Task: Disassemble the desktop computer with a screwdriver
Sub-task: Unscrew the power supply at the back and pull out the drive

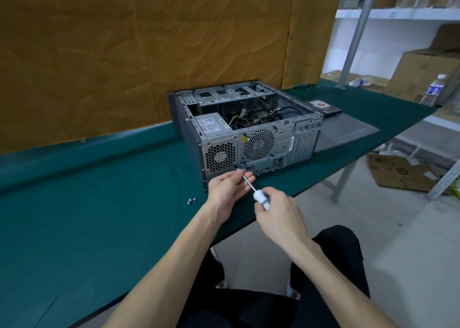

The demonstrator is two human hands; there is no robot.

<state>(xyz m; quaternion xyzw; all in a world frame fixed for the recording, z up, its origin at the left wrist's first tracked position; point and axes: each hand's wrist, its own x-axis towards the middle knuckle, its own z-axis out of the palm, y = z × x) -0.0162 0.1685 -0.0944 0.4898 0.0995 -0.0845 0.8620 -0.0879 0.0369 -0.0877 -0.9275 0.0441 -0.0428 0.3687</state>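
**Screwdriver at the case's rear panel**

Both my forearms reach forward over the green table (pixel 99 228). My right hand (pixel 278 213) curls around the white screwdriver (pixel 260 198) handle; my left hand (pixel 227 185) steadies the shaft with loosely bent fingers. The tip meets the open desktop computer (pixel 249 128) near the power-supply fan. Two screws (pixel 191 200) lie left; shelving (pixel 398 13) stands right.

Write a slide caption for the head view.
Right hand drives a screwdriver at the open computer case's rear; left hand steadies the shaft.
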